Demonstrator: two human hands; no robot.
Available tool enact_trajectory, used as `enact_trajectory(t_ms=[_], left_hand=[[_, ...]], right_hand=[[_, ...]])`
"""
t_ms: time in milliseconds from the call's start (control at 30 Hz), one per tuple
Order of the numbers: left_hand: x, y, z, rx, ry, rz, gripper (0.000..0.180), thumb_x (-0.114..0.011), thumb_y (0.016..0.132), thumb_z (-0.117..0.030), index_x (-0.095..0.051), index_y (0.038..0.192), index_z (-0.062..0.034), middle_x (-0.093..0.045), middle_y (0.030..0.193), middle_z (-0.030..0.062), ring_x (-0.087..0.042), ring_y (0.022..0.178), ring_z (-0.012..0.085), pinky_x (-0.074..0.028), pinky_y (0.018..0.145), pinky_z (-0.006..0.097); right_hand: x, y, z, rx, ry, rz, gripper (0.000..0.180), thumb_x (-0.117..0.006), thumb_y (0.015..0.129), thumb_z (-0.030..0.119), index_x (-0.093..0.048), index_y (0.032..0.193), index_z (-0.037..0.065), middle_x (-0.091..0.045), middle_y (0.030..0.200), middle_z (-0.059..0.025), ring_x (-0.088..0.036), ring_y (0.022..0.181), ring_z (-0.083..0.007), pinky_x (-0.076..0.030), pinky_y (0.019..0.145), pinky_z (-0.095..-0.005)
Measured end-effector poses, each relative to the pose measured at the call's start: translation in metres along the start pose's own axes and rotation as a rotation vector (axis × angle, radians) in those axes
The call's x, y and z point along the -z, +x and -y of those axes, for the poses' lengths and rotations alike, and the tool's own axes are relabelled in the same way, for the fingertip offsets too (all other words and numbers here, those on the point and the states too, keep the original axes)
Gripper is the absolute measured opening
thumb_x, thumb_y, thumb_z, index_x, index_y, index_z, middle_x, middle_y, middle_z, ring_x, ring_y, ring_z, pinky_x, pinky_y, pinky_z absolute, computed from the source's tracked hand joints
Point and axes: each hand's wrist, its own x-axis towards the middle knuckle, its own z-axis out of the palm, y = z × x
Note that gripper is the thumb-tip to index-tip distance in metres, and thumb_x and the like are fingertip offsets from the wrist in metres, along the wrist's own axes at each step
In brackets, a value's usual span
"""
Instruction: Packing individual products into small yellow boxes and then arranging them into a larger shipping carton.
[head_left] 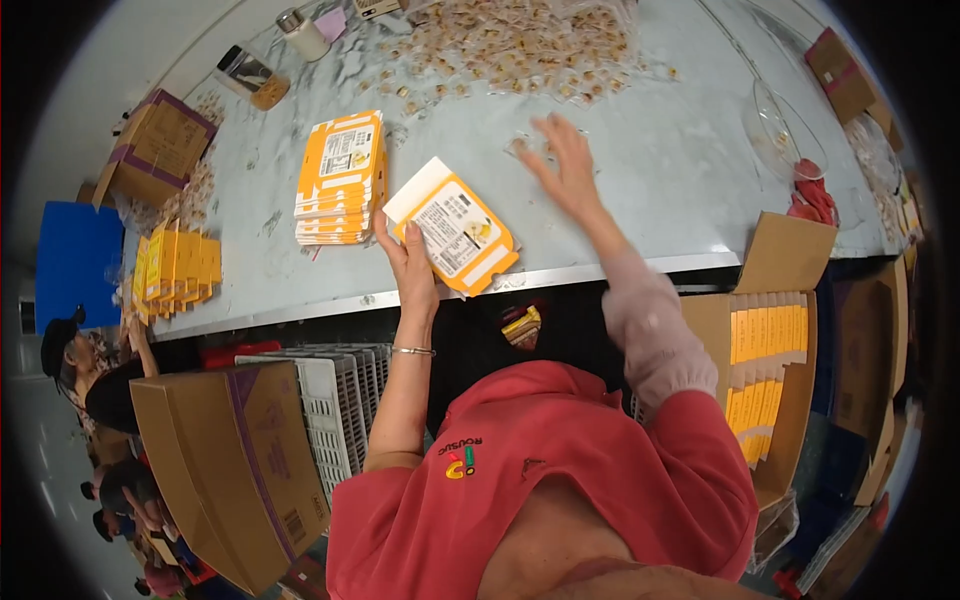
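Observation:
My left hand [408, 262] grips a yellow-and-white carton [462, 240] near the table's front edge. The carton is tilted, its white end flap raised at the upper left and its printed face up. Somewhat blurred, my right hand [570, 175] is held over the table with its fingers spread and nothing visible in them. A few small clear packets [520, 148] lie beside its fingertips. To the left of the carton rests a stack of flat yellow-and-white cartons [340, 170]. Farther back spreads a large pile of small clear packets [520, 45].
An open cardboard box [745, 275] of yellow cartons stands at my right. Left are a tall cardboard box [200, 470], grey plastic crates [325, 410], and formed yellow cartons [180, 265]. A jar [252, 78] and bottle [302, 38] stand behind. Other people [110, 375] are far left.

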Motion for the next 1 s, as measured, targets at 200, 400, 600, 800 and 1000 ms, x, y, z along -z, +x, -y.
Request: enact_trajectory(t_ms=[200,400,600,800,1000], left_hand=[[-0.009,0.010,0.003,-0.027,0.371,-0.067,0.067,-0.042,0.093,-0.007,0.001,0.145,-0.0095,-0.027,0.140,0.0157,-0.039,0.120,0.0215,-0.033,0.100,0.031],[0.037,0.017,0.006,-0.099,0.689,-0.001,0.058,-0.046,0.092,-0.017,-0.020,0.142,-0.0035,-0.041,0.131,0.0233,-0.046,0.117,0.0271,-0.036,0.097,0.035],[0.024,0.016,-0.016,-0.156,1.149,-0.018,0.052,-0.051,0.091,-0.028,-0.035,0.136,-0.0050,-0.045,0.124,0.0202,-0.051,0.110,0.0294,-0.041,0.091,0.037],[0.008,0.005,-0.058,-0.124,1.176,-0.103,0.039,-0.061,0.085,-0.021,-0.053,0.120,-0.0051,-0.050,0.111,0.0136,-0.052,0.103,0.0241,-0.045,0.080,0.033],[-0.001,0.023,-0.074,-0.291,1.475,0.680,0.070,-0.072,0.069,-0.020,-0.043,0.133,-0.0174,-0.025,0.143,0.0180,-0.026,0.132,0.0382,-0.026,0.106,0.046]], right_hand=[[-0.025,0.027,-0.073,-0.102,-0.733,0.240,0.047,-0.054,0.085,0.045,-0.047,0.129,0.027,-0.036,0.140,-0.0103,-0.030,0.130,-0.0323,-0.018,0.094,-0.0703],[-0.005,0.001,-0.069,0.101,-0.698,0.438,0.044,-0.052,0.087,0.043,-0.049,0.127,0.026,-0.037,0.140,-0.0080,-0.031,0.130,-0.0325,-0.021,0.094,-0.0694],[0.027,0.088,-0.145,-0.072,-0.281,-0.084,0.037,-0.056,0.086,0.038,-0.057,0.117,0.018,-0.048,0.127,-0.0103,-0.041,0.119,-0.0316,-0.033,0.093,-0.0526],[0.015,0.088,-0.177,-0.085,-0.600,-0.019,0.035,-0.061,0.080,0.023,-0.058,0.109,0.004,-0.055,0.113,-0.0159,-0.051,0.102,-0.0335,-0.039,0.091,-0.0421],[0.070,0.047,-0.170,0.077,-0.345,0.270,0.028,-0.060,0.078,0.008,-0.058,0.105,0.004,-0.056,0.109,-0.0158,-0.054,0.094,-0.0330,-0.044,0.082,-0.0351]])
